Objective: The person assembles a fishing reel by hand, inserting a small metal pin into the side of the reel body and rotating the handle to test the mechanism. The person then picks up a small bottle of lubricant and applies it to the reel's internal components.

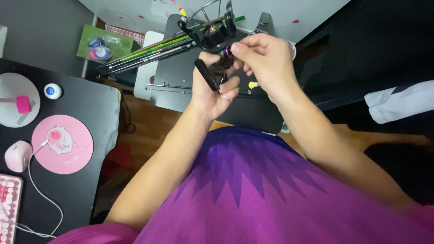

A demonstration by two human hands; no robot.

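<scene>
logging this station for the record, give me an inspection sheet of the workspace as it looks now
surface: black desk at left, black board ahead.
job's things: black fishing reel held up over the board.
clutter: fishing rods, green packet, yellow lure, pink mouse pad, small round tin.
hands: left hand grips the reel's foot; right hand pinches its purple part.
cables: white cable from the pink mouse.
surroundings: wooden floor, white wall.
</scene>
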